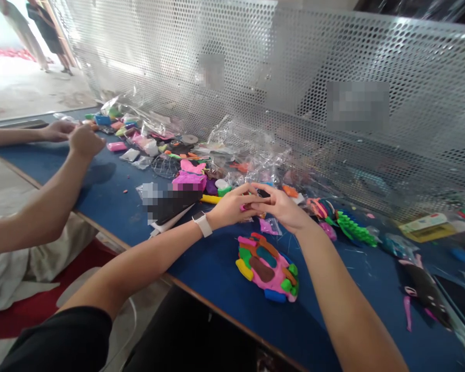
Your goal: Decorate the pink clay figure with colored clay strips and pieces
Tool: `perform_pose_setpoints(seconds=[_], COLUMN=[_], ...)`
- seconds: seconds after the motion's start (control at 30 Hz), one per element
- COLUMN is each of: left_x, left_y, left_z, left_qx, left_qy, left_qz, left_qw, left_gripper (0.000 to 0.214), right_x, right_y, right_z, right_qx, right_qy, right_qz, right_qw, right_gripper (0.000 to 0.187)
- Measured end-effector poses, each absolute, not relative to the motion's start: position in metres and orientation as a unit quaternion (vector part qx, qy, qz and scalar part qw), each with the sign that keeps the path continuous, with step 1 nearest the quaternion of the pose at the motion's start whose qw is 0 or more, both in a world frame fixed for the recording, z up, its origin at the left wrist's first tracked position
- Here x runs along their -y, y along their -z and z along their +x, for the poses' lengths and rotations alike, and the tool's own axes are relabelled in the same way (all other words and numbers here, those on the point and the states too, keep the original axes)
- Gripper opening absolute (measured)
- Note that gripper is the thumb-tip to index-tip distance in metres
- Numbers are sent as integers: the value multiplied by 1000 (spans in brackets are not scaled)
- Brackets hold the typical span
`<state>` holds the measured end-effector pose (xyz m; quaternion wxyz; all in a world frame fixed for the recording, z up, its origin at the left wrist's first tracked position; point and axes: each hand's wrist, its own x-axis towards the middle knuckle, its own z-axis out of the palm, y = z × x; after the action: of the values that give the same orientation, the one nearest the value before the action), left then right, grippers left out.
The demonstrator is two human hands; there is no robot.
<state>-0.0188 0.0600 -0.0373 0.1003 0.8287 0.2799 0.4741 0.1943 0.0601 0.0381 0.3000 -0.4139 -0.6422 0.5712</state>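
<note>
My left hand (232,206), with a white watch (202,224) on its wrist, meets my right hand (282,207) above the table. Their fingers come together around a small lump of pink modelling clay (243,208), mostly hidden by the fingers. Below them on the tabletop lies a flat, multicoloured clay figure (264,264), with a pink body and brown, teal, green, yellow, orange and blue pieces pressed on. A small packet of pink clay (270,226) rests just under my right hand.
Wrappers (251,150) and clay pieces line the perforated metal panel (294,67). A black phone-like object (174,206) lies left of my hands. Green spiky clay (355,227) and a dark clay figure (424,289) lie right. Another person's hands (86,138) work at the left.
</note>
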Motion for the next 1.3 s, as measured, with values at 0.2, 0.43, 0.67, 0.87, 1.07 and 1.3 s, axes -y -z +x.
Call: perform_pose_setpoints(seconds=[0.2, 0.43, 0.67, 0.87, 1.07, 1.3], left_x=[-60, -61, -60, -58, -58, -61], left_y=[38, 34, 29, 31, 32, 33], left_z=[-20, -19, -23, -20, -22, -22], left_qx=[-302, -243, -185, -241, -244, -227], left_qy=[-484, -457, -389, -434, -499, -528], left_qz=[819, 850, 886, 858, 829, 817], left_qw=[67, 93, 174, 134, 71, 42], left_gripper=[25, 48, 45, 41, 48, 22], right_x=[-57, -52, -48, -55, -61, -62], right_y=[-33, -48, -66, -48, -40, -33], right_z=[184, 195, 212, 207, 204, 199], right_qx=[609, 636, 672, 669, 667, 652], right_qy=[-612, -592, -599, -594, -571, -588], right_qz=[-392, -415, -413, -397, -399, -383], right_qw=[317, 269, 140, 206, 262, 287], right_gripper=[104, 118, 115, 101, 114, 113])
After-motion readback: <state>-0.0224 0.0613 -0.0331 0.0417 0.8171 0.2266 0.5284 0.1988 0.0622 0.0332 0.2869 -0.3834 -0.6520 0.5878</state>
